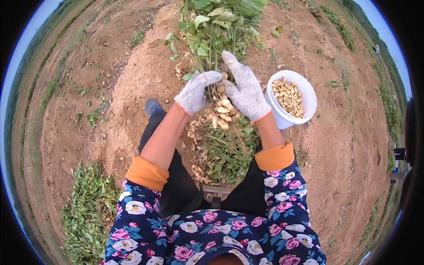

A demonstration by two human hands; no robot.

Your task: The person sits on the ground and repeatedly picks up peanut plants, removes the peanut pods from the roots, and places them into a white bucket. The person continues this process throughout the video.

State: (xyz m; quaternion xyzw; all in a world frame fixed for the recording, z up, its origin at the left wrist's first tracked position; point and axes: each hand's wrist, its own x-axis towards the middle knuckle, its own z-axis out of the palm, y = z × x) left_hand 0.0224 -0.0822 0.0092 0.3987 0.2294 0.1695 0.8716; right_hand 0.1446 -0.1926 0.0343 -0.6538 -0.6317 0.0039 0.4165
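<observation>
My left hand (198,89), in a white knit glove, grips the stems of an uprooted peanut plant (212,43). The plant's leaves point away from me. A cluster of pale peanut pods (225,111) hangs from its roots, between my wrists. My right hand (244,89), gloved the same way, is against the right side of the roots. Its thumb and forefinger are spread apart; the other fingers are hidden, so I cannot see whether they hold pods. Just right of that hand stands a white plastic bucket (309,107), partly filled with loose peanuts (288,97).
Pulled peanut plants (228,149) lie on the ground between my legs, some with pods attached. A larger heap of plants (87,212) is at my left. Reddish sandy soil (334,139) surrounds me, with low green rows at the sides. My shoe (153,106) shows beyond my left forearm.
</observation>
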